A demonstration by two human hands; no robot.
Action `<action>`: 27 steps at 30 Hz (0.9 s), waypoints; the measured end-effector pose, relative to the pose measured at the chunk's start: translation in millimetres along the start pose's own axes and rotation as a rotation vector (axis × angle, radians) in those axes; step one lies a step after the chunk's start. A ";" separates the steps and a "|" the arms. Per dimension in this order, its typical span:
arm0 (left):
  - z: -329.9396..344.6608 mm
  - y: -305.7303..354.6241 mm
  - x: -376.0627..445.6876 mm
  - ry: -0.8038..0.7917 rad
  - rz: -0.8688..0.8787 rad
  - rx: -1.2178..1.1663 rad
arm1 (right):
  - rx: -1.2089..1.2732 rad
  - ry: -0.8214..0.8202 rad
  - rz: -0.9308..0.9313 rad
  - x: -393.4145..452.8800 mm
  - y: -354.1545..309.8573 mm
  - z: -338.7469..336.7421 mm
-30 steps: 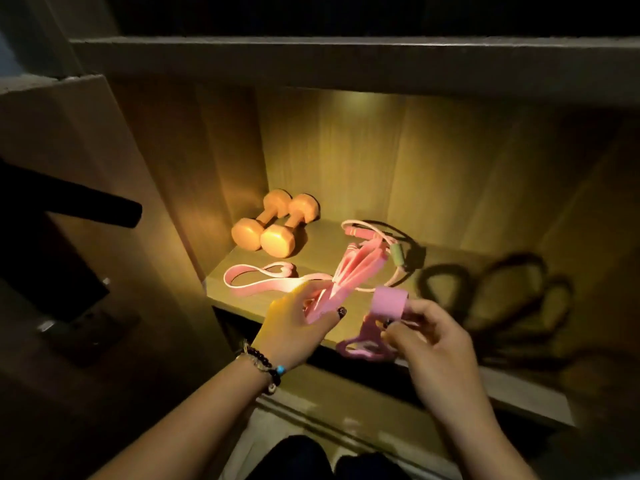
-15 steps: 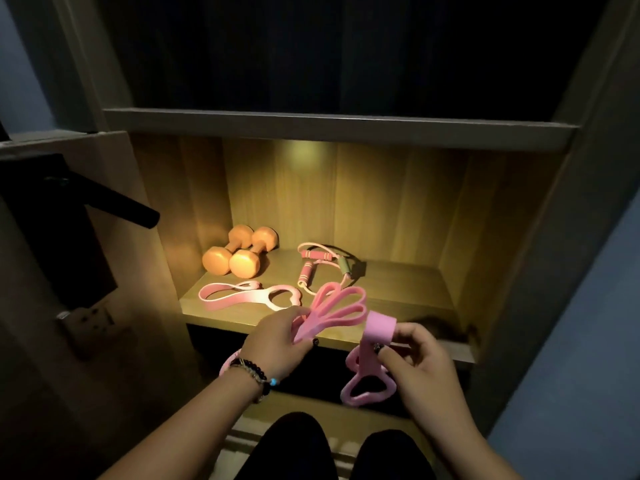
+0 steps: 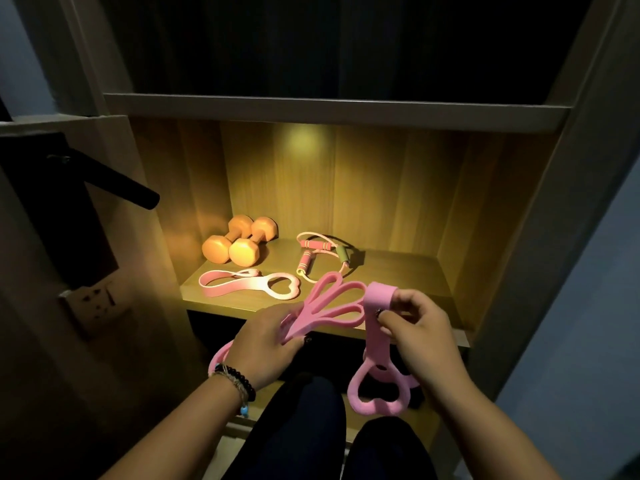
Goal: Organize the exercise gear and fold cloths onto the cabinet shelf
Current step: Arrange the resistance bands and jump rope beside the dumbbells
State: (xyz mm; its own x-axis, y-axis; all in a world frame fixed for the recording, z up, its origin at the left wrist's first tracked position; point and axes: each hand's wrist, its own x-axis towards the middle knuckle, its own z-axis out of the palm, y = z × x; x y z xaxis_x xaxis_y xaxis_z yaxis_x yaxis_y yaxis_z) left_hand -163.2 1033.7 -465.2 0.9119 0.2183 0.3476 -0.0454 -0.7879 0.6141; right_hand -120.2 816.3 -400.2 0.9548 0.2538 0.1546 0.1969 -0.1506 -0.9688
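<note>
My left hand (image 3: 265, 344) grips a bunch of folded pink resistance band loops (image 3: 332, 303) just in front of the lit cabinet shelf (image 3: 391, 271). My right hand (image 3: 417, 336) pinches a pink strap (image 3: 377, 327) whose heart-shaped handle (image 3: 379, 393) dangles below the shelf edge. On the shelf lie two orange dumbbells (image 3: 240, 244) at the back left, another pink band with a heart handle (image 3: 249, 284) at the front left, and a jump rope with pink grips (image 3: 320, 254) in the middle.
A dark upper shelf board (image 3: 332, 109) overhangs the lit compartment. At the left, a black handle (image 3: 117, 183) sticks out and a wall socket (image 3: 95, 301) sits below it. The shelf's right half is bare wood. My dark-trousered knees (image 3: 311, 427) are below.
The view has pulled back from the shelf. Both hands drew the pink bands toward me, off the shelf's front edge, and the heart handle now hangs lower under my right hand.
</note>
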 end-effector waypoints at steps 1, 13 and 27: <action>0.7 -2.7 5.2 0.000 -0.002 -0.003 | -0.011 0.001 0.000 5.3 0.5 1.8; 68.6 -38.7 139.2 -0.212 0.004 0.116 | 0.046 0.026 0.088 77.6 24.6 10.6; 141.7 -59.1 190.6 -0.261 -0.075 -0.051 | -0.051 0.097 0.097 124.3 11.7 12.7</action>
State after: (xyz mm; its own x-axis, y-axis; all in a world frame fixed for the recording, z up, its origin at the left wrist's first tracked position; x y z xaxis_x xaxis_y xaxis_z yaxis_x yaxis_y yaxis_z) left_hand 71.1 1040.3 -535.6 0.9875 0.1136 0.1094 0.0114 -0.7434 0.6687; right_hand -2.0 858.2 -394.8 0.9864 0.1428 0.0809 0.1112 -0.2189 -0.9694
